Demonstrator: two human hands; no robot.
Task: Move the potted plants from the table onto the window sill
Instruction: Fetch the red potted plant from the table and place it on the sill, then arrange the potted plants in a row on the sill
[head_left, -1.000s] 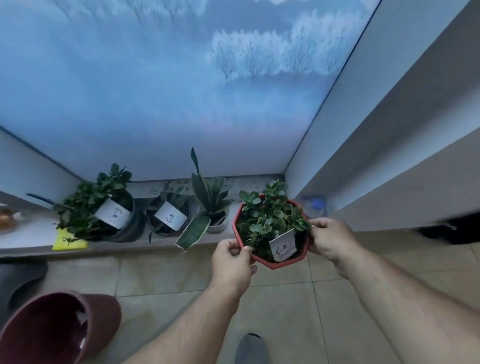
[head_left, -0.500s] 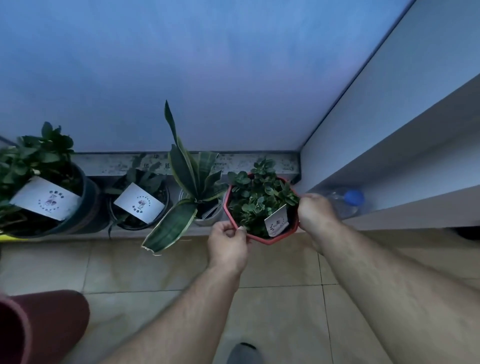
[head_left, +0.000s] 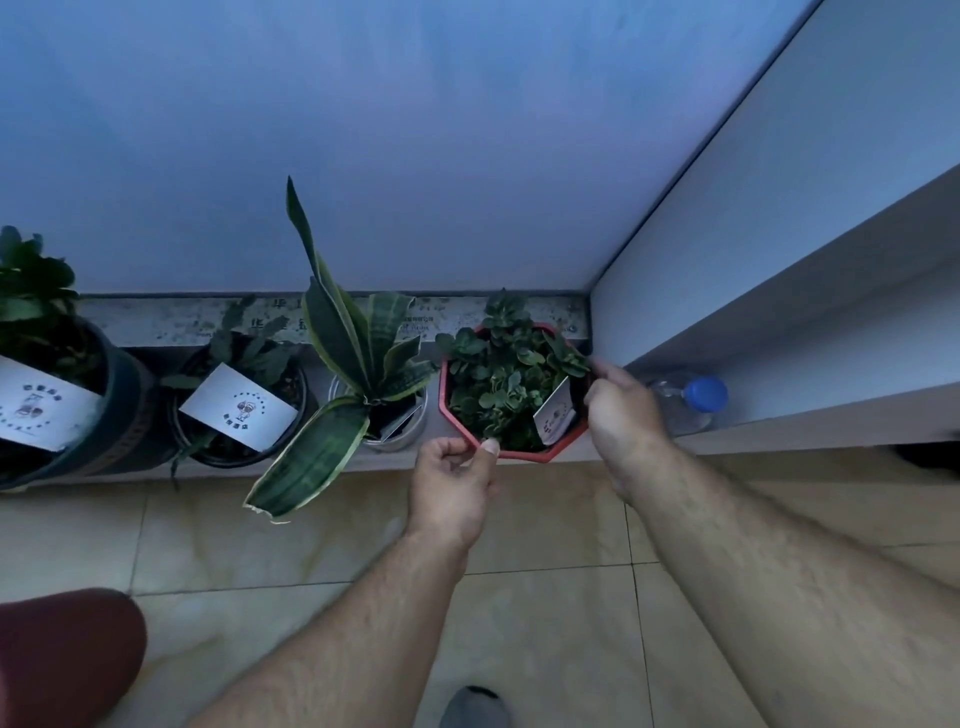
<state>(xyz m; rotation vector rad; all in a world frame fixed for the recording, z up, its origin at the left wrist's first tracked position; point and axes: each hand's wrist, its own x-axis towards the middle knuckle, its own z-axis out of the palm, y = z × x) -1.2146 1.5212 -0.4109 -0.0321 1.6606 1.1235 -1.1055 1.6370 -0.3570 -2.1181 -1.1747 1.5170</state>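
A red octagonal pot (head_left: 453, 415) with a small-leaved green plant and a white tag sits on the low window sill (head_left: 156, 325), at its right end near the corner. My left hand (head_left: 454, 480) pinches the pot's near-left rim. The pot's right rim is gripped by my right hand (head_left: 621, 413). Left of it along the sill stand a snake plant in a pale pot (head_left: 363, 364), a black pot with a white card (head_left: 239, 405), and a large dark pot (head_left: 62, 395) with a leafy plant.
A clear bottle with a blue cap (head_left: 691, 397) lies right of the red pot, under a white ledge (head_left: 831, 312). Frosted window glass rises behind the sill. A dark red rounded object (head_left: 62, 654) sits on the tiled floor at lower left.
The red pot went from held in front of the sill to resting on it beside the snake plant. Both hands stayed on its rim, and the view moved closer.
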